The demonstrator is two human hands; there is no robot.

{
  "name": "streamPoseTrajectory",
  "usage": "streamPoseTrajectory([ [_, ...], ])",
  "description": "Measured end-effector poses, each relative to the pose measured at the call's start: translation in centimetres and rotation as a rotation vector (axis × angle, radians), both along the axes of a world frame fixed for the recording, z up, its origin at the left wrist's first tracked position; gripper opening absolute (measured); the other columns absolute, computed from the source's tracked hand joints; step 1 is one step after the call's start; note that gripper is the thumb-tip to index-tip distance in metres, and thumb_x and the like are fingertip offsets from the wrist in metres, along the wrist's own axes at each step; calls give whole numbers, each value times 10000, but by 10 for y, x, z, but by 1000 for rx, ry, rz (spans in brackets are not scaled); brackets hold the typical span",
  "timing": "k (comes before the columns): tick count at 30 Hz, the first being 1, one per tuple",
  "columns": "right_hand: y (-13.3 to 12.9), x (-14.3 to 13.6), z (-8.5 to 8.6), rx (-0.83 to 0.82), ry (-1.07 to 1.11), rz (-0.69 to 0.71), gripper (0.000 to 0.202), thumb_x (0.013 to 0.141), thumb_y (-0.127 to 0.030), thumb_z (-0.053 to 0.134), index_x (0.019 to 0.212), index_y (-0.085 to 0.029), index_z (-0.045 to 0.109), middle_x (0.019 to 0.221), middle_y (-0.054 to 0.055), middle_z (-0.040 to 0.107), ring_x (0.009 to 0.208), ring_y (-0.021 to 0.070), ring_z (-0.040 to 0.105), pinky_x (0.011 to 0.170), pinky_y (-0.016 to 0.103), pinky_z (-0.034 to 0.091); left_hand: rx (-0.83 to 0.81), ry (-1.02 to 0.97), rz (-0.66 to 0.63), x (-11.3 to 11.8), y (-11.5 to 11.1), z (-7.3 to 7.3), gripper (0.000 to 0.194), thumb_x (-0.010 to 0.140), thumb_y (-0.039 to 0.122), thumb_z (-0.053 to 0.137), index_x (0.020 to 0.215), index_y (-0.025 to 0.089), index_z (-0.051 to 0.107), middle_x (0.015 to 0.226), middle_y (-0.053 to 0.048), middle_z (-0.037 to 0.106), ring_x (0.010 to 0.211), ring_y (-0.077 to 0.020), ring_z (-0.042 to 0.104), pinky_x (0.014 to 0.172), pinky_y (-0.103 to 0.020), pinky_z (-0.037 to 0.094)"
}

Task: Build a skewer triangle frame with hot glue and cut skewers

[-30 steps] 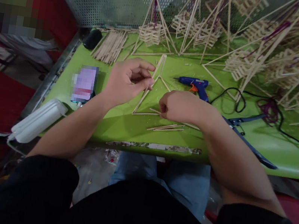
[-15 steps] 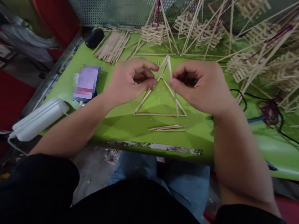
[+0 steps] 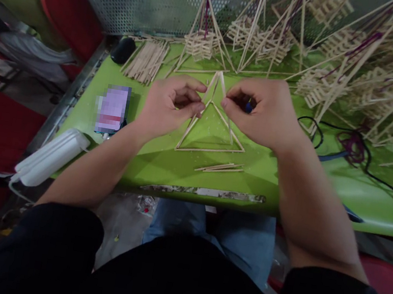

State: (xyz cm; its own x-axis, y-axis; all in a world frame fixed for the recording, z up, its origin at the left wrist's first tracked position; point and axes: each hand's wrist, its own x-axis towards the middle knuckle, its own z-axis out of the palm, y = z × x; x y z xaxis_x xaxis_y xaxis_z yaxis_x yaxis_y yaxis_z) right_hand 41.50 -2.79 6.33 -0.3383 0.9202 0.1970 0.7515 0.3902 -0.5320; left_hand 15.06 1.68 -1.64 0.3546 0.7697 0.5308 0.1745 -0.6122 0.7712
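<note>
A triangular frame of thin wooden sticks (image 3: 211, 149) lies on the green table, with more sticks rising from it to a peak between my hands. On the left of the peak, my left hand (image 3: 176, 101) pinches one rising stick between thumb and fingertips. Opposite it, my right hand (image 3: 260, 107) pinches another rising stick, whose lower end shows inside the base near its right corner. Something small and blue (image 3: 248, 107) peeks out of my right palm; I cannot make out what it is. A few loose sticks (image 3: 220, 167) lie in front of the frame.
Finished stick structures with purple cord (image 3: 199, 45) crowd the back and right. A stick bundle (image 3: 146, 62) and a black mouse-like object (image 3: 122, 51) lie back left. A blurred phone-like object (image 3: 113, 109) and white glue gun (image 3: 51, 156) are left; dark cable (image 3: 368, 167) lies right.
The lower end of the stick in my right hand has shifted slightly inward, away from the base's front stick. Both hands keep nearly the same place.
</note>
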Motion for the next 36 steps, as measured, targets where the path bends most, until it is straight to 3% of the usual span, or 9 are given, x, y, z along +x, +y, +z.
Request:
streamPoseTrajectory([
  [5,2,0,-1,48,25,62,307,1084,-478,609,1077,-284,848,1118,123,834,1047,357,759,915,513,563,15,1,3,0,1,1,370,1012,424,933,1306,292,751,934,-2,817,797,-197,857,781,-358,747],
  [13,3,-1,0,-16,-70,17,395,1106,-569,579,1171,-289,849,1198,130,847,1133,377,751,875,490,577,30,5,11,0,2,3,365,1003,496,933,1270,305,772,923,-5,812,806,-203,849,780,-369,750],
  [23,5,0,-2,-23,-73,25,421,1114,-577,571,1222,-281,852,1211,132,847,1101,363,744,897,488,571,76,28,18,-4,3,9,390,985,582,931,1195,291,779,909,-16,789,836,-210,836,795,-369,719],
  [36,5,-1,2,-41,-114,16,462,1127,-609,519,1256,-307,844,1269,125,846,1156,371,740,899,487,576,77,51,20,-6,2,12,400,968,580,945,1170,278,777,916,-29,795,853,-210,827,788,-357,702],
])
